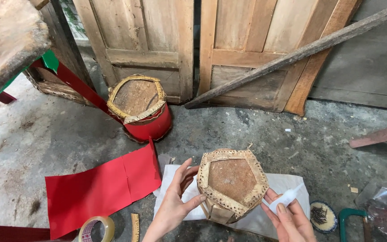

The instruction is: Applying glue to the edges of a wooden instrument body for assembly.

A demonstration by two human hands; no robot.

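Left hand (pixel 175 204): open, fingers spread, palm and fingertips against the side of a small drum (pixel 232 184), steadying it, not wrapped around it. Drum upright on a white cloth (pixel 287 183) on the concrete floor (pixel 256 130), hide face up. Right hand (pixel 287 219): grip closed on a small white squeeze bottle (pixel 287 197), nozzle away from the drum. Red paper sheet (pixel 99 188) left; red-wrapped drum (pixel 142 107) behind; tape roll (pixel 97 229) near.
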